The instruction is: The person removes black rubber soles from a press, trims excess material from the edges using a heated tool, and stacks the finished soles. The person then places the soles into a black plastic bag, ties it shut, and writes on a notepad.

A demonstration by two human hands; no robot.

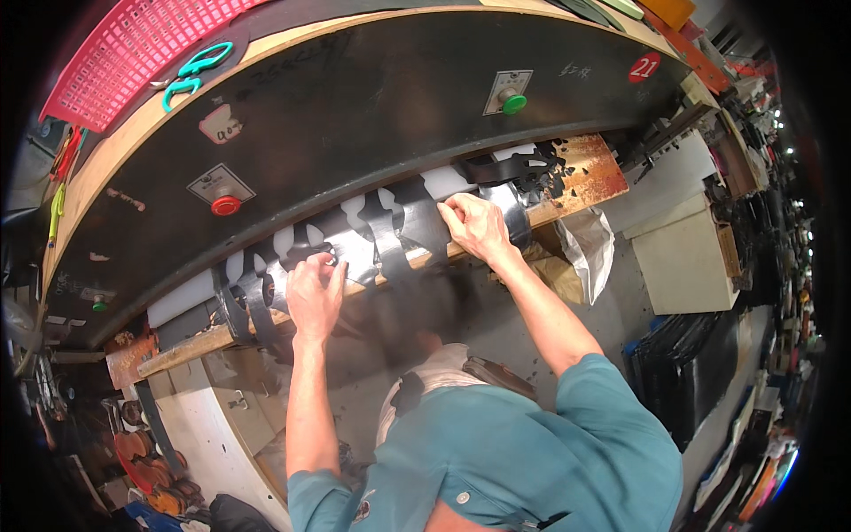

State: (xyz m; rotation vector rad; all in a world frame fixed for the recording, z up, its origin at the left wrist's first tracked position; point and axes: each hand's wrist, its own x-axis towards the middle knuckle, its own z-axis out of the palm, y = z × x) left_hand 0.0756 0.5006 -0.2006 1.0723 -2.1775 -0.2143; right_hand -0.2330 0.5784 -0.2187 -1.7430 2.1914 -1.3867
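A big black machine front (372,97) curves across the room. A person in a blue-green shirt (532,443) leans in close to it. Below the machine's face, a black sheet (417,230) full of big holes lies over a long white board (182,301), and its strips hang down over the wooden edge (191,350). A pink basket (151,53) sits up on top.

The right hand (479,226) is at the sheet, thumb and finger close together; I can't tell if they pinch it. The left hand (315,288) is over the sheet, further left, fingers bent; I can't tell if it grips anything.

Blue-green scissors (206,58) lie beside the basket. The machine has a red button (225,206) and a green button (514,105). Little black scraps (558,183) lie past the right hand.
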